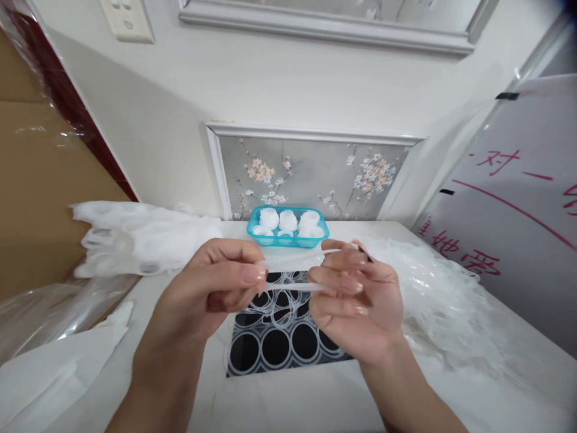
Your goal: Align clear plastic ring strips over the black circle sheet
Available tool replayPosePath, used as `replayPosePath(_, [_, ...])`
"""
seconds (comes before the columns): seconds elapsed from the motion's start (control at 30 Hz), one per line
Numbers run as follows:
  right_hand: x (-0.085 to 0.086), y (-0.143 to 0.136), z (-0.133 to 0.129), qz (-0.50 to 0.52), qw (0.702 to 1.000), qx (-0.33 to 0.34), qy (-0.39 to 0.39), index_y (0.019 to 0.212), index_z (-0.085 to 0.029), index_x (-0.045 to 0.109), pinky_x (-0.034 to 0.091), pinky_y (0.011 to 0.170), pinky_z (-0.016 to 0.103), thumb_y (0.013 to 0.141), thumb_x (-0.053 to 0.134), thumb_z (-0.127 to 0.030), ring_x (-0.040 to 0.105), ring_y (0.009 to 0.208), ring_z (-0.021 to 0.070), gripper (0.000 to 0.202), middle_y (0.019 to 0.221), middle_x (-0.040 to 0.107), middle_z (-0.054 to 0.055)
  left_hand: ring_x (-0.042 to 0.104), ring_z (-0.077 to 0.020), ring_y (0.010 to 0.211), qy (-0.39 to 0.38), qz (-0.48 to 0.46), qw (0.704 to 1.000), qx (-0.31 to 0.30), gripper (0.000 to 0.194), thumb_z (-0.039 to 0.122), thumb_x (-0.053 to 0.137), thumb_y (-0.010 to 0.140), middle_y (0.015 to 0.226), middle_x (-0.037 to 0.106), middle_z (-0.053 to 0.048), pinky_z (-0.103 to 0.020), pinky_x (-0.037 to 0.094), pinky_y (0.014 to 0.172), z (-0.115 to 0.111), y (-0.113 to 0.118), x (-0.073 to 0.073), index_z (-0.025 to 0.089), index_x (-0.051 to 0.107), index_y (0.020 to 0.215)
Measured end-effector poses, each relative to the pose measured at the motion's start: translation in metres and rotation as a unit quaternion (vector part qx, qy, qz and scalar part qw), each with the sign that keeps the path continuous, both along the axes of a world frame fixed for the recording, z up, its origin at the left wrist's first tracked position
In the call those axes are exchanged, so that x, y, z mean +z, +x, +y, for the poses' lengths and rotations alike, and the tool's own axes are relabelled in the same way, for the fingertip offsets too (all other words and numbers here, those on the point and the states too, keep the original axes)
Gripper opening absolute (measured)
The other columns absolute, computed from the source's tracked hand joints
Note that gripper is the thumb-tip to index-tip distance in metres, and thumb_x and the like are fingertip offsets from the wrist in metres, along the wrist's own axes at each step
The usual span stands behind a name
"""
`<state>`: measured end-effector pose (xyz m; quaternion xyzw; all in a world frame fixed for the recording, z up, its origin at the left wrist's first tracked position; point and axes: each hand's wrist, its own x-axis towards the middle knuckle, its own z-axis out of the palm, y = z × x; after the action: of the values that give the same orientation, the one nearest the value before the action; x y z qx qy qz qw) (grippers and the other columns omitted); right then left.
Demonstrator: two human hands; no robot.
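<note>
A translucent white ring-like band [293, 261] is stretched between my hands at mid-height above the table. My left hand [211, 288] pinches one end of it between thumb and fingers. The fingers of my right hand [360, 294] are curled at the other end, where the upper and lower strands pass around or behind them; the exact grip is partly hidden. Below lies a black sheet [246, 361] covered with white-rimmed circles, and several loose clear rings [282, 313] appear on it. My forearms and hands hide its sides.
A blue basket [288, 242] with stacks of white rings stands at the back. A heap of white netted rings [139, 234] lies left, a translucent heap [442, 294] right. White sheets [67, 367] lie front left. Cardboard [40, 180] and a whiteboard [518, 210] flank the white table [288, 403].
</note>
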<state>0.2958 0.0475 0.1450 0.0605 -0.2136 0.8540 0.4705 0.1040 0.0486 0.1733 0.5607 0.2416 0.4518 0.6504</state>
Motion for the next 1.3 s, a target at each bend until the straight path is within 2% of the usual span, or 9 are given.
replayPosePath(0.1, [-0.004, -0.002, 0.009, -0.049, 0.992, -0.056, 0.104, 0.069, -0.021, 0.057, 0.025, 0.034, 0.011, 0.075, 0.064, -0.027, 0.039, 0.042, 0.0039, 0.011, 0.052, 0.060, -0.006, 0.017, -0.0045, 0.037, 0.031, 0.072, 0.995, 0.066, 0.020, 0.030, 0.066, 0.072, 0.040, 0.026, 0.006, -0.022, 0.010, 0.036, -0.013, 0.000, 0.003, 0.018, 0.062, 0.057])
replayPosePath(0.2, [-0.006, -0.003, 0.015, -0.083, 0.973, -0.117, 0.183, 0.064, -0.023, 0.056, 0.022, 0.036, 0.018, 0.072, 0.064, -0.032, 0.030, 0.037, 0.0063, 0.015, 0.042, 0.051, -0.006, 0.018, -0.0048, 0.039, 0.045, 0.104, 0.990, 0.083, 0.023, 0.033, 0.065, 0.074, 0.042, 0.028, 0.006, -0.021, 0.011, 0.036, -0.024, 0.001, 0.006, 0.019, 0.059, 0.057])
replayPosePath(0.33, [-0.006, -0.005, 0.015, -0.086, 0.959, -0.143, 0.230, 0.060, -0.023, 0.049, 0.026, 0.041, 0.021, 0.074, 0.061, -0.033, 0.029, 0.037, 0.0079, 0.021, 0.036, 0.041, -0.007, 0.019, -0.0045, 0.039, 0.066, 0.111, 0.988, 0.081, 0.026, 0.037, 0.063, 0.076, 0.042, 0.026, 0.006, -0.019, 0.012, 0.036, -0.028, 0.001, 0.008, 0.019, 0.057, 0.058])
replayPosePath(0.47, [-0.008, -0.007, 0.017, -0.069, 0.955, -0.139, 0.254, 0.063, -0.023, 0.050, 0.025, 0.041, 0.021, 0.078, 0.057, -0.032, 0.029, 0.037, 0.0078, 0.018, 0.039, 0.043, -0.007, 0.017, -0.0040, 0.037, 0.056, 0.118, 0.989, 0.064, 0.028, 0.040, 0.062, 0.078, 0.041, 0.024, 0.007, -0.019, 0.011, 0.035, -0.025, -0.003, 0.007, 0.019, 0.057, 0.060])
replayPosePath(0.57, [-0.009, -0.007, 0.018, -0.061, 0.962, -0.125, 0.235, 0.068, -0.023, 0.055, 0.022, 0.038, 0.019, 0.078, 0.057, -0.032, 0.028, 0.039, 0.0074, 0.014, 0.044, 0.049, -0.006, 0.013, -0.0043, 0.037, 0.029, 0.107, 0.993, 0.049, 0.030, 0.041, 0.061, 0.079, 0.040, 0.020, 0.007, -0.020, 0.010, 0.036, -0.021, -0.003, 0.005, 0.019, 0.055, 0.060])
replayPosePath(0.7, [-0.007, -0.005, 0.016, -0.065, 0.983, -0.103, 0.138, 0.069, -0.023, 0.056, 0.015, 0.035, 0.015, 0.076, 0.062, -0.030, 0.031, 0.044, 0.0074, 0.012, 0.049, 0.051, -0.005, 0.010, -0.0035, 0.034, -0.005, 0.053, 0.998, 0.024, 0.028, 0.035, 0.057, 0.080, 0.038, 0.017, 0.008, -0.021, 0.010, 0.035, -0.013, -0.001, 0.004, 0.019, 0.053, 0.059])
replayPosePath(0.97, [-0.003, -0.004, 0.010, -0.047, 0.995, -0.076, -0.038, 0.073, -0.024, 0.058, 0.022, 0.030, 0.010, 0.076, 0.060, -0.028, 0.046, 0.050, 0.0060, 0.006, 0.067, 0.063, -0.004, 0.010, -0.0035, 0.032, -0.025, 0.006, 1.000, 0.005, 0.023, 0.029, 0.051, 0.081, 0.036, 0.017, 0.008, -0.021, 0.010, 0.035, -0.008, 0.001, 0.003, 0.018, 0.060, 0.063])
replayPosePath(1.07, [-0.002, -0.004, 0.005, -0.057, 0.994, -0.079, -0.054, 0.074, -0.025, 0.060, 0.023, 0.028, 0.008, 0.080, 0.057, -0.030, 0.051, 0.055, 0.0060, 0.008, 0.073, 0.066, -0.004, 0.010, -0.0035, 0.032, -0.022, -0.004, 1.000, 0.008, 0.023, 0.029, 0.052, 0.080, 0.036, 0.017, 0.008, -0.021, 0.011, 0.035, -0.009, 0.001, 0.004, 0.017, 0.060, 0.062])
replayPosePath(1.3, [0.001, -0.004, -0.006, -0.017, 0.997, -0.057, -0.042, 0.078, -0.027, 0.062, 0.029, 0.031, 0.003, 0.080, 0.059, -0.031, 0.061, 0.085, 0.0054, 0.006, 0.098, 0.070, -0.003, 0.009, -0.0036, 0.030, -0.041, -0.055, 0.997, -0.018, 0.022, 0.026, 0.049, 0.079, 0.036, 0.012, 0.009, -0.021, 0.012, 0.034, -0.006, 0.001, 0.005, 0.018, 0.059, 0.062])
